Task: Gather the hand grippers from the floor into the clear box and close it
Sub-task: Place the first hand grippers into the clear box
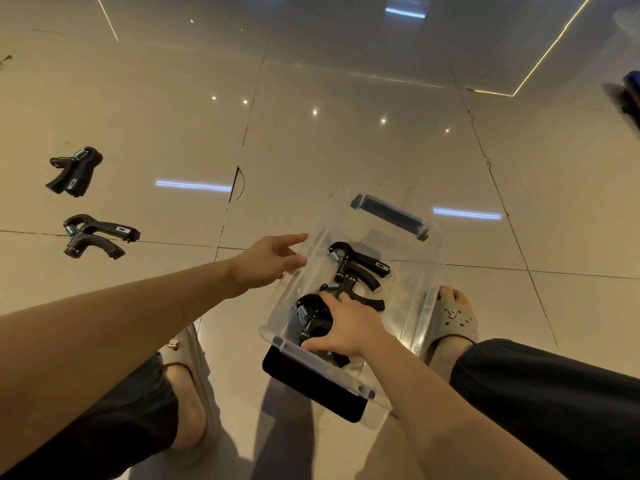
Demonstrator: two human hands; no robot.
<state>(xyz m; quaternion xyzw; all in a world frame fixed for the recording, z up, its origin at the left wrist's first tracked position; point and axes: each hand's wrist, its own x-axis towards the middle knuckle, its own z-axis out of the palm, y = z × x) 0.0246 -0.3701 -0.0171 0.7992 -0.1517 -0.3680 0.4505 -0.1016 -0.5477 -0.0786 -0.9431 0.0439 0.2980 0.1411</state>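
Down on the tiled floor [363, 150], the clear box [426, 268] sits open between the person's feet. Inside it, the right hand [349, 327] grips the nearest hand gripper [308, 317], thumb and fingers spread across it, beside two more grippers [360, 263]. The left hand [268, 261] hangs relaxed and open-fingered at the box's left rim. Two other grippers [74, 171] lie well apart on the floor, far left.
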